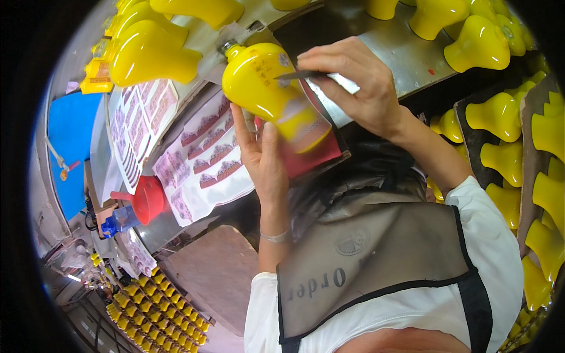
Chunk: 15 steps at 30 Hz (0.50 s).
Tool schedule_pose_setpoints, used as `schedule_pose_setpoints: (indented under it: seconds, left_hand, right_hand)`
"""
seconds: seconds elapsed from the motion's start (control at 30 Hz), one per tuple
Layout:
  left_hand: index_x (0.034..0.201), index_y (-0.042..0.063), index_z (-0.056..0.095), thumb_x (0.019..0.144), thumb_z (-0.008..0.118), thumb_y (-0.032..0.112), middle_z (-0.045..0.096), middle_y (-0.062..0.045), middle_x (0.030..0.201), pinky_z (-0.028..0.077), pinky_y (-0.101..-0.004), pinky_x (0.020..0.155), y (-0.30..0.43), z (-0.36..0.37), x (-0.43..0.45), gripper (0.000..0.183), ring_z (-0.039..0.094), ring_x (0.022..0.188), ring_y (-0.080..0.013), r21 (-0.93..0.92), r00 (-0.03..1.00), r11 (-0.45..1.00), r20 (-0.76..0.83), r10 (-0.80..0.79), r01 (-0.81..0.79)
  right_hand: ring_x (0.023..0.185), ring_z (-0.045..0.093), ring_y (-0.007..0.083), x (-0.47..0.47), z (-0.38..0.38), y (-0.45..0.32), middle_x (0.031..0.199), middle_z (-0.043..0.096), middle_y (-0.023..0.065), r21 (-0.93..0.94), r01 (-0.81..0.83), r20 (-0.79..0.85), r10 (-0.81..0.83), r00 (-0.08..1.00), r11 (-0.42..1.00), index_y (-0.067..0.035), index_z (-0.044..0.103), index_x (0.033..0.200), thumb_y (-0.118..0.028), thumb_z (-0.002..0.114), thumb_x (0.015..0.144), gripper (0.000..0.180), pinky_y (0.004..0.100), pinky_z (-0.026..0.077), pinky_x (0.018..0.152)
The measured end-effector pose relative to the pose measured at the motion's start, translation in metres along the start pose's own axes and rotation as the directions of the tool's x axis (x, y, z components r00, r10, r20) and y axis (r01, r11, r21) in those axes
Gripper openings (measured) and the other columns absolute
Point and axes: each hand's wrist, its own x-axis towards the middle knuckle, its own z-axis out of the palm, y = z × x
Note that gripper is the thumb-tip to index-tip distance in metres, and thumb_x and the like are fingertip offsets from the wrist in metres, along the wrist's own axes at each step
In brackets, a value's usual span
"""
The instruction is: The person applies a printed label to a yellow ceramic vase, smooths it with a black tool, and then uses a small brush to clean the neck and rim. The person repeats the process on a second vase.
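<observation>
A glossy yellow vase-shaped bottle (pixel 247 92) lies tilted before me, its metal-collared neck towards the upper left at a worn support (pixel 256 33). Small dark characters and purple flower decals mark its side, and its lower end is blurred. My right hand (pixel 357 84) grips a thin, dark, pointed blade (pixel 300 75), its tip over the decorated side. Below the bottle, my left hand (pixel 269 163) has thumb and forefinger spread close to the glossy surface; whether they press on it is unclear. Under the bottle's blurred end is a pink-red pad (pixel 315 159).
Printed decal sheets (pixel 216 154) lie left of my hands, near a red plastic dipper (pixel 149 200) and a blue bottle (pixel 121 220). More yellow bottles (pixel 150 55) stand at upper left. Others fill board racks (pixel 499 163) at right. A brown board (pixel 212 273) is below left.
</observation>
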Motion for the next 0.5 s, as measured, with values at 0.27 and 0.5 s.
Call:
schedule_pose_setpoints:
  seconds: [0.27, 0.5]
  left_hand:
    - [0.16, 0.011, 0.022, 0.11, 0.041, 0.024, 0.036, -0.016, 0.157, 0.044, -0.0438, 0.109, 0.005, 0.002, -0.002, 0.055, 0.049, 0.133, -0.0278, -0.114, 0.997, 0.992, -0.041, -0.066, 0.061]
    - [0.16, 0.005, 0.02, 0.111, 0.031, 0.037, 0.034, -0.015, 0.159, 0.036, -0.0406, 0.115, 0.014, 0.004, -0.003, 0.059, 0.044, 0.138, -0.0286, -0.134, 0.998, 0.989, -0.004, -0.068, 0.067]
  right_hand:
    - [0.093, 0.061, 0.0215, 0.009, 0.0, -0.061, 0.093, 0.064, 0.0012, 0.023, 0.317, 0.293, -0.31, 0.904, 0.948, -0.012, 0.068, 0.09, -0.017, 0.067, 0.076, 0.016, 0.0348, 0.049, 0.077]
    - [0.089, 0.06, 0.0201, 0.013, 0.016, -0.071, 0.085, 0.06, 0.0017, -0.02, 0.432, 0.419, -0.385, 0.822, 0.902, -0.012, 0.058, 0.075, -0.019, 0.063, 0.078, 0.009, 0.0355, 0.047, 0.079]
